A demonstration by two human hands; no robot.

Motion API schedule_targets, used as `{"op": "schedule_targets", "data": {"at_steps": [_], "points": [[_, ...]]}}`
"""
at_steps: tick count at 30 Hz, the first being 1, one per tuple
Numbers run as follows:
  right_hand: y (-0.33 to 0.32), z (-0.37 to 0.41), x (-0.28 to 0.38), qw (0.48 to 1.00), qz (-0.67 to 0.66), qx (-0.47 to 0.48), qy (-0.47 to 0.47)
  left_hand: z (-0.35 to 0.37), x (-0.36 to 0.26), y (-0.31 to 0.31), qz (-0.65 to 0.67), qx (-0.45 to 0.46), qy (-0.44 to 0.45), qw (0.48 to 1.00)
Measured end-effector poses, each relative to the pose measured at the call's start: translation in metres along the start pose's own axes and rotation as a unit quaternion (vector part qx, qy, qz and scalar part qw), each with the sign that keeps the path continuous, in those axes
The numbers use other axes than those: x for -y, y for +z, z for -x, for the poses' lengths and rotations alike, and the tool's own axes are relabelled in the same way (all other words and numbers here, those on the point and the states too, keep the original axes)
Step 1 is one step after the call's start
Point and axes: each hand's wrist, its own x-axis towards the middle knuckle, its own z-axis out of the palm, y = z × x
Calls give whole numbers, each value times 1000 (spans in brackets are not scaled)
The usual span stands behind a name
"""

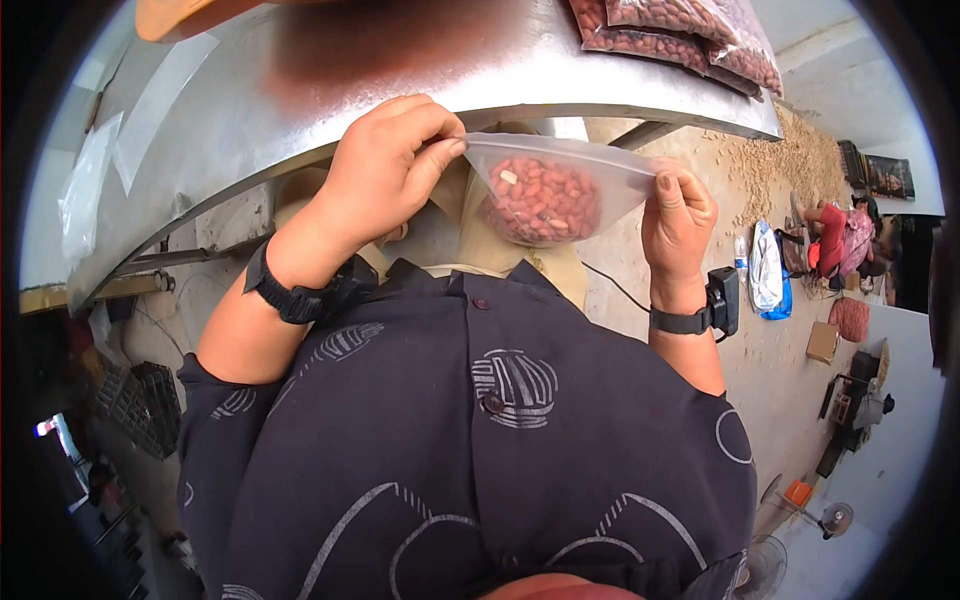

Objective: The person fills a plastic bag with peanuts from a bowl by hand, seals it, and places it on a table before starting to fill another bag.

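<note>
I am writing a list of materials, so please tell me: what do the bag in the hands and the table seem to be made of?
The bag looks like thin, clear plastic, slightly cloudy: the reddish nuts show through it. The table looks like metal, perhaps steel, with a silvery sheen: its top throws back bright, soft glare.

Both forearms [235, 335] reach forward, the left slanting inward. The left hand [385, 170] shows its back, fingers curled, thumb pinching inward — it overlaps the desk's [225, 125] near edge in view. The right hand [680, 215] pinches, thumb raised — bodyward of that edge, toward the right corner.
</note>
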Motion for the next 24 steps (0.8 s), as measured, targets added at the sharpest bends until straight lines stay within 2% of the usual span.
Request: {"op": "schedule_targets", "data": {"at_steps": [2,5,8,12,15,17,21,24], "points": [[-1,-1,1,1000,3,5,9,3,-1,4,22,-13,-31,999],[-4,0,-3,996,-72,-2,46,9,5,15,94,-31,-49,994],[-16,0,-13,992,-105,15,70,14,4,28,302,-2,-178,936],[-10,-1,-11,987,-144,26,71,9,-7,43,432,9,-162,887],[-11,1,-15,987,-138,37,75,6,1,54,377,9,-132,917],[-9,3,-17,988,-121,38,85,5,3,55,355,27,-148,923],[-8,4,-18,977,-101,102,156,8,9,60,300,27,-144,943],[-17,12,-40,962,-47,165,210,8,10,72,255,-12,-30,966]]}}
